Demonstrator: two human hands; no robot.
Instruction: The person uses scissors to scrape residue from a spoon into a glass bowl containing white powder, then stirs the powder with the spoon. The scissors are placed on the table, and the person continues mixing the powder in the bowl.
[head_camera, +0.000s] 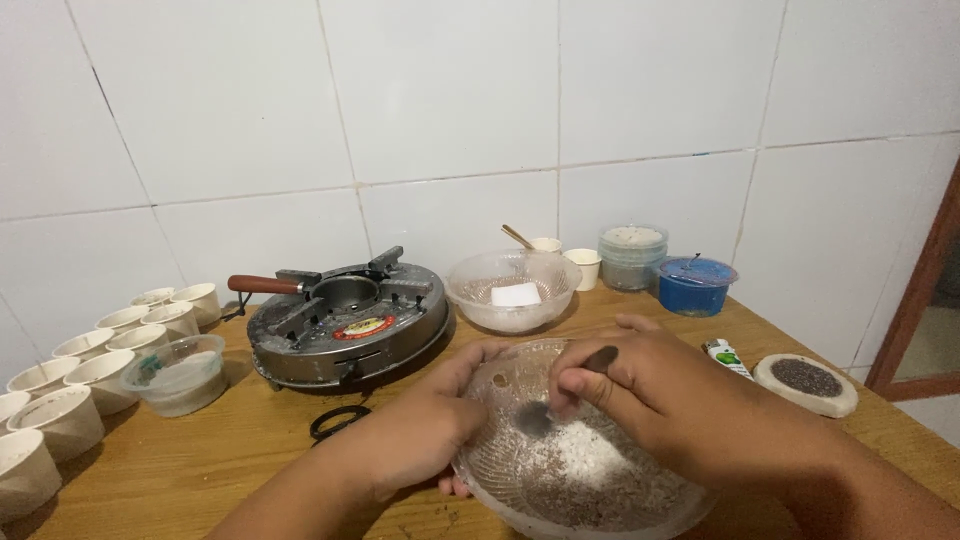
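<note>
1. My left hand (415, 430) cups the near-left rim of the clear ribbed glass bowl (640, 500), which sits on the wooden surface (200, 460) right in front of me. The fingers are curled against the rim, bracing it.
2. My right hand (680, 400) is over the bowl, fingers pinched tight round the dark handle of a small metal spoon (535, 415). The spoon's tip dips into the white and grey powder (590, 465) heaped in the bowl.
3. The bowl looks stiff, fairly heavy and breakable, I judge, and its ribbed wall should give some grip. The rim, where my left hand is, seems the best place to take hold. Dusty powder may make it slippery.
4. The spoon seems light and rigid; holding it high on the handle keeps my fingers out of the powder, which looks loose and easily spilled.
5. Beyond the bowl stand a round grey metal mould with a wooden handle (345, 320) and a second clear bowl with a white block (512, 290) in it.
6. Rows of small white cups (65, 390) line the left edge; a blue lidded tub (695, 285) stands at the back right.
</note>
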